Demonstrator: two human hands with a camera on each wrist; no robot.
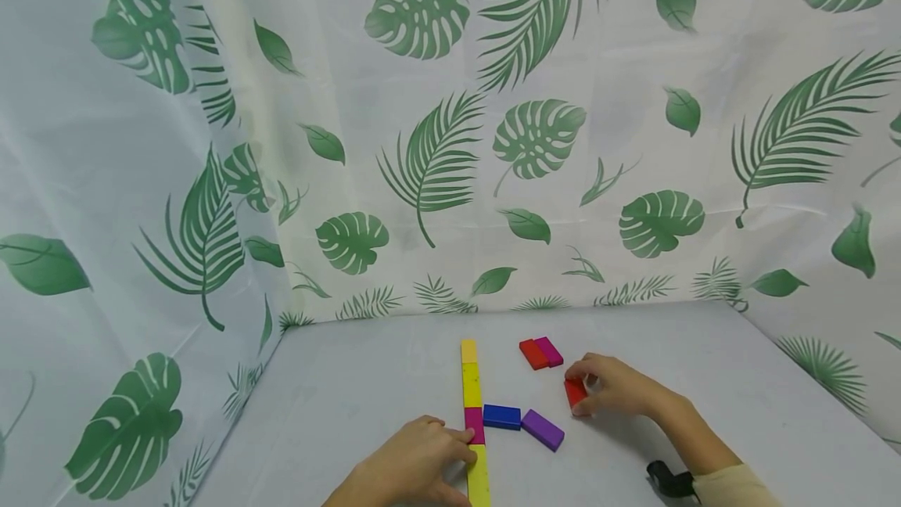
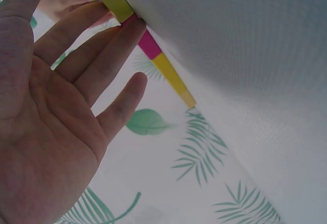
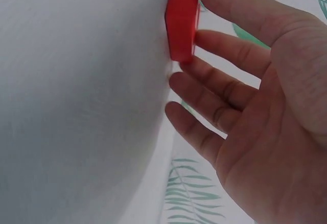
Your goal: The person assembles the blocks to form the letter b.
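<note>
A straight row of thin blocks runs away from me: a yellow block nearest, then a magenta block, a second yellow block and a paler yellow one at the far end. The fingertips of my left hand touch the row's left side around the magenta block; in the left wrist view those fingers are nearly straight. Over on the right, my right hand pinches a red block between thumb and fingers, low at the tabletop. The right wrist view shows this red block upright at the fingertips.
A blue block lies against or just beside the row's right side, with a purple block angled near its end. Farther back, another red block lies beside a magenta one. Leaf-patterned cloth stands around the white table.
</note>
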